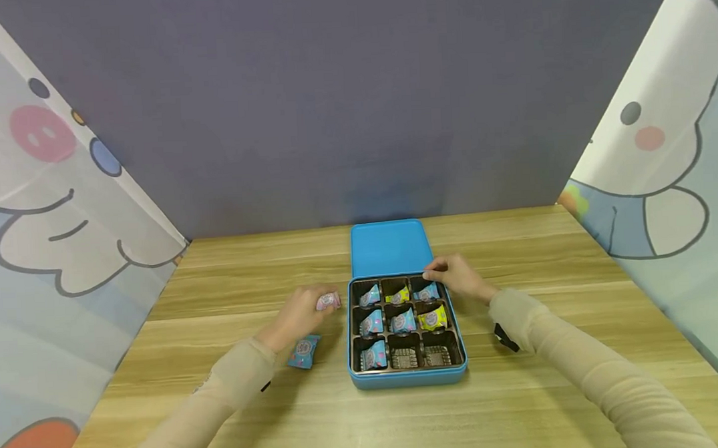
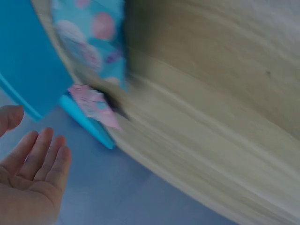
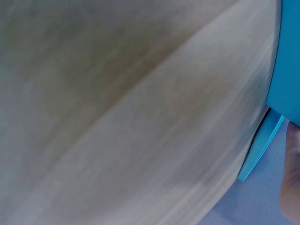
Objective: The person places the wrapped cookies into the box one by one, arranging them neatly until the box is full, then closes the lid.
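A blue tin (image 1: 409,380) with a dark divided tray holds several wrapped candies, such as a yellow candy (image 1: 432,318) and a blue candy (image 1: 373,355). Left of it, my left hand (image 1: 298,315) hovers by a pink-wrapped candy (image 1: 329,301); the left wrist view shows the fingers (image 2: 51,161) loosely extended, apart from the pink candy (image 2: 96,105). Nearer me lies another blue candy (image 1: 304,351). My right hand (image 1: 457,278) is at the tin's back right corner, fingertips bent over the rim; their contact is hidden, and the right wrist view catches only the hand's edge.
The tin's blue lid (image 1: 390,248) lies folded back behind it on the wooden table (image 1: 217,277). A grey panel (image 1: 354,104) rises at the table's far edge. Cartoon-printed curtains (image 1: 45,197) hang on both sides.
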Available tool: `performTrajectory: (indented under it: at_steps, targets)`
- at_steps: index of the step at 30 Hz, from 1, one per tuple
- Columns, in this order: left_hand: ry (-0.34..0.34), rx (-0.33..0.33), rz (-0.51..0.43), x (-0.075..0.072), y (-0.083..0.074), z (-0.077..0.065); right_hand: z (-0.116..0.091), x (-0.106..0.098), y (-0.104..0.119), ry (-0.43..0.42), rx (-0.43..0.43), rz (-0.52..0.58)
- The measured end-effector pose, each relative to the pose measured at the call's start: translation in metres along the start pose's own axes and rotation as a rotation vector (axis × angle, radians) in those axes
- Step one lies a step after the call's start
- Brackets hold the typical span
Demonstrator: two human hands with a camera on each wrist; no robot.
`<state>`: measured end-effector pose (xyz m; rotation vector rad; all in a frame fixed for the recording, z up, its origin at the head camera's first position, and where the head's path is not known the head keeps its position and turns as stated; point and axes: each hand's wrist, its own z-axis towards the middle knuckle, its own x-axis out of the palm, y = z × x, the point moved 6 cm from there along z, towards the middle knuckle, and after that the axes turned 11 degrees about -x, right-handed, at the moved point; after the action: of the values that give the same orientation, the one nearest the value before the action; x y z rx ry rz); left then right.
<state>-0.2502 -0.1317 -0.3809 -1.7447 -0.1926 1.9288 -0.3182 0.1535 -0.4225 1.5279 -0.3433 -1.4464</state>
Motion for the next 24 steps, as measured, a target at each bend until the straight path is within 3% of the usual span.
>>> performTrajectory:
  at_steps: [5, 9, 24]
  targets:
    - [0.071, -0.026, 0.009, 0.009, 0.012, 0.006, 0.000, 0.001, 0.001, 0.008, 0.001, -0.005]
    - [0.093, 0.004, 0.029, 0.015, 0.017, 0.010, -0.001, 0.000, 0.002, -0.004, 0.004, 0.005]
    - [0.074, 0.014, 0.061, 0.023, 0.030, 0.015, -0.001, 0.001, -0.001, 0.009, 0.022, 0.028]
